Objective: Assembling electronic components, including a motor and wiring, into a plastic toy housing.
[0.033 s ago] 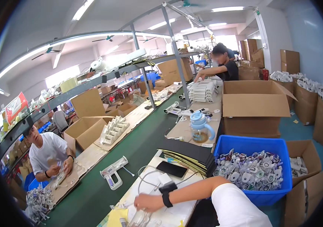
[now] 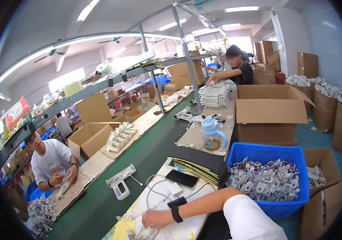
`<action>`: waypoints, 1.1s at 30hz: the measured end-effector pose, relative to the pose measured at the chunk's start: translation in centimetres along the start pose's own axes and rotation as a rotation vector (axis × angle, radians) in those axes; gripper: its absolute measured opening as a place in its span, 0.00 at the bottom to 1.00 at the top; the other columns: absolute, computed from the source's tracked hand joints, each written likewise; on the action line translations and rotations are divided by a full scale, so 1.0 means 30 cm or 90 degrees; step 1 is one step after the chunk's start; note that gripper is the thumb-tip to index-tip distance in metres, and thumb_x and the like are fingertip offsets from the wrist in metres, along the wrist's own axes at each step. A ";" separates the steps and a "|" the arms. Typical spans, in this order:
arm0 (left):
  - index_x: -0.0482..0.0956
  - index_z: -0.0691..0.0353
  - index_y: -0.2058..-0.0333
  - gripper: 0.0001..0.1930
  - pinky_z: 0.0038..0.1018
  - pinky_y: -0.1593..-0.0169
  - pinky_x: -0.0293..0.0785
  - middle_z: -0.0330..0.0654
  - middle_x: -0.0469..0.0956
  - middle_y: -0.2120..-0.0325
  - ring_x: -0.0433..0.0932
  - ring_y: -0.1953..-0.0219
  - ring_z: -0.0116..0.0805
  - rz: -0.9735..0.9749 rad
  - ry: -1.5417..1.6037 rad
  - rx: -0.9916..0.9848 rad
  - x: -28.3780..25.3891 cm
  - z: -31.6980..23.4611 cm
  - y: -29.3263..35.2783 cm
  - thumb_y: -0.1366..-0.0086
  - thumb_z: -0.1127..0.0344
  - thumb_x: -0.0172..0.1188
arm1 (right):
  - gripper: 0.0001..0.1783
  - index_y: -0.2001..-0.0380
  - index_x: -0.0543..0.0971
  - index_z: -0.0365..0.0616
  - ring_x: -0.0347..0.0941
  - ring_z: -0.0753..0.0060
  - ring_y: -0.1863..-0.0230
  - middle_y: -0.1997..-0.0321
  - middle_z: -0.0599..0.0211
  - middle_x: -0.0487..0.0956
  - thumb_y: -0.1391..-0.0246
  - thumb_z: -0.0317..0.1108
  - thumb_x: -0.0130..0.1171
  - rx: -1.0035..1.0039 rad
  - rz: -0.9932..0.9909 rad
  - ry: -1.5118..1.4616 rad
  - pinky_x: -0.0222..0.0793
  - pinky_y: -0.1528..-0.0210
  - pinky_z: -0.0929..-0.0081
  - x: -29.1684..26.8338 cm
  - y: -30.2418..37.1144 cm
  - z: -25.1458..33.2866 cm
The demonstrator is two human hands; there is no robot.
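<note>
My right hand (image 2: 157,219) reaches in from the lower right over the white work board (image 2: 191,218), with a black band on its wrist. Its fingers are curled downward, and what they pinch is hidden beneath them. Clear plastic parts (image 2: 146,232) lie right at the fingertips, partly cut off by the lower edge. A yellow paper (image 2: 121,231) and a small grey-capped tube (image 2: 130,234) are just left of it. Beyond the hand lie a white charger (image 2: 175,189) with a looped grey cable and a black phone (image 2: 182,179). My left hand is out of view.
A blue bin (image 2: 268,207) of small clear parts stands at the right, beside a large carton (image 2: 271,110). Black folders (image 2: 201,162) and a blue-lidded jug (image 2: 213,134) sit further up. A white frame (image 2: 121,182) rests on the green belt (image 2: 95,200). Two co-workers sit nearby.
My right hand has shifted slightly down toward the clear plastic parts. The other things stay where they were.
</note>
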State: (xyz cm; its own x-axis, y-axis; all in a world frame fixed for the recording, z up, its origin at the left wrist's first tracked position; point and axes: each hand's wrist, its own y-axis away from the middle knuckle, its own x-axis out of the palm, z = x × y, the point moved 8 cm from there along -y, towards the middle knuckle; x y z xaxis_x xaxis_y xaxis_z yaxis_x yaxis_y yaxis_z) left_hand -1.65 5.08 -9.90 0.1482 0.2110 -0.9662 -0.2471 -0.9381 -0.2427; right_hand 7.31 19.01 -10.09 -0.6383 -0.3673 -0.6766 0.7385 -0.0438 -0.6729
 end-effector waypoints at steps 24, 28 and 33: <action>0.66 0.72 0.43 0.39 0.41 0.46 0.65 0.54 0.67 0.52 0.68 0.51 0.51 -0.059 0.135 -0.078 0.023 0.033 0.013 0.48 0.54 0.69 | 0.13 0.62 0.80 0.41 0.77 0.55 0.65 0.63 0.59 0.80 0.52 0.19 0.57 0.338 0.210 -0.231 0.74 0.60 0.63 0.000 -0.036 0.059; 0.69 0.72 0.46 0.36 0.39 0.47 0.67 0.53 0.67 0.52 0.69 0.52 0.50 -0.051 0.162 -0.081 0.053 0.036 0.038 0.48 0.56 0.69 | 0.13 0.63 0.81 0.43 0.76 0.59 0.64 0.62 0.62 0.80 0.53 0.20 0.57 0.230 0.306 -0.101 0.72 0.58 0.65 0.024 -0.053 0.046; 0.70 0.71 0.47 0.34 0.40 0.47 0.68 0.54 0.65 0.49 0.68 0.52 0.50 -0.021 0.187 -0.110 0.056 0.024 0.046 0.48 0.56 0.69 | 0.10 0.67 0.81 0.46 0.71 0.69 0.60 0.65 0.70 0.77 0.54 0.27 0.53 0.082 0.413 0.093 0.64 0.52 0.72 0.094 -0.056 0.068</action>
State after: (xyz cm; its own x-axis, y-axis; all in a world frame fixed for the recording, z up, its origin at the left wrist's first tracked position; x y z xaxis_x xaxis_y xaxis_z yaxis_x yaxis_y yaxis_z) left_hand -2.42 4.32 -11.92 0.4291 0.1770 -0.8858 -0.0757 -0.9701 -0.2305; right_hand 4.70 16.15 -10.26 -0.0725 -0.2274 -0.9711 0.9962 0.0298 -0.0814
